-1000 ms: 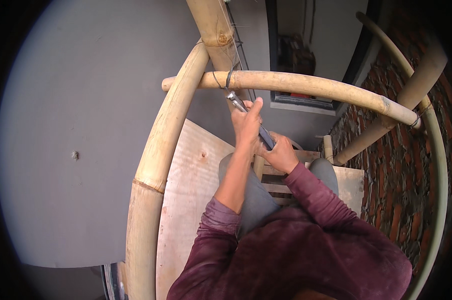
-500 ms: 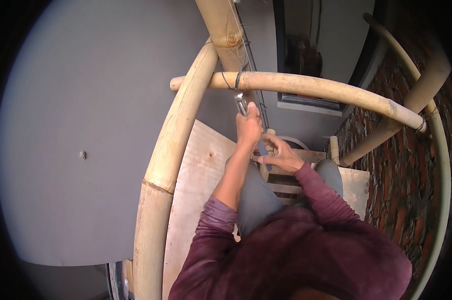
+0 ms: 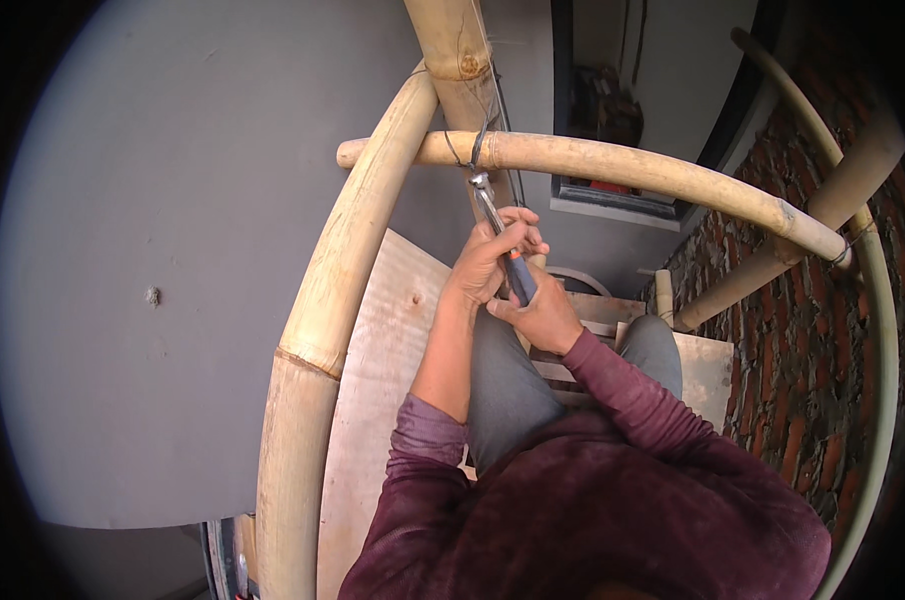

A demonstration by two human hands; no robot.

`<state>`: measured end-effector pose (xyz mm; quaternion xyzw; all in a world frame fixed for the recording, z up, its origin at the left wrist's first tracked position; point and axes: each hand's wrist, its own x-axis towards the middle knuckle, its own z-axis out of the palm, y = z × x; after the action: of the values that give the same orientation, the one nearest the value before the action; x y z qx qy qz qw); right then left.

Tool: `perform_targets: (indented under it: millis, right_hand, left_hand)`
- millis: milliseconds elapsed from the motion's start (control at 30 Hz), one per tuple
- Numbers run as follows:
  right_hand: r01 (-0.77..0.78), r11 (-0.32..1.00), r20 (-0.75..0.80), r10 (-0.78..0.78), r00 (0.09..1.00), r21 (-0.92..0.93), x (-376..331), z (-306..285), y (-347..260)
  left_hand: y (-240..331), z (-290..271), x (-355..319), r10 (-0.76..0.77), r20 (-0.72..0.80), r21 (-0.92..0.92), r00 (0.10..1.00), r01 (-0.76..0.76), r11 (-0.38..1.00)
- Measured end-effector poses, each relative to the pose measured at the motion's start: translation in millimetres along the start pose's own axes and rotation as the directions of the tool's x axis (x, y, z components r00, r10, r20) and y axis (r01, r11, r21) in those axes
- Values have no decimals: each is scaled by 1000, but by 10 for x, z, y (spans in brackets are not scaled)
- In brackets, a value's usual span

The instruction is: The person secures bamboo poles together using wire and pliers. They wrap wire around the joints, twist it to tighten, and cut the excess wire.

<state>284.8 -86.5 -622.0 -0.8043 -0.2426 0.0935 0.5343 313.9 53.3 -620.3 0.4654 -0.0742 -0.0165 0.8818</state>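
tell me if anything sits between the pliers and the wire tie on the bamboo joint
Nothing visible does. Both the left hand and the right hand grip the pliers, whose tip already reaches the wire tie looped around the horizontal bamboo pole.

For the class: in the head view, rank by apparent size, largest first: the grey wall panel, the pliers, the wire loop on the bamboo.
1. grey wall panel
2. pliers
3. wire loop

Nearness to the camera could skew this.
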Motion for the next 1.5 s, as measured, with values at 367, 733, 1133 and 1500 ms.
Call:
perform_targets:
  millis: [367,733,1133,1500]
  right_hand:
    - [-250,899,195,190,962,359,93,65,147]
    - [-685,153,692,-317,648,712,126,100,266]
    - [-170,849,430,-74,900,500,-651,-512,178]
    - [-401,892,327,323,888,208,-1449,-603,660]
  left_hand:
    - [-215,-388,396,72,667,-378,742,253,891]
    - [301,247,-91,-127,17,50,992,126,991]
    - [-465,734,-519,114,-376,270,919,-9,963]
    - [-1622,876,-844,148,-437,348,887,15,938]
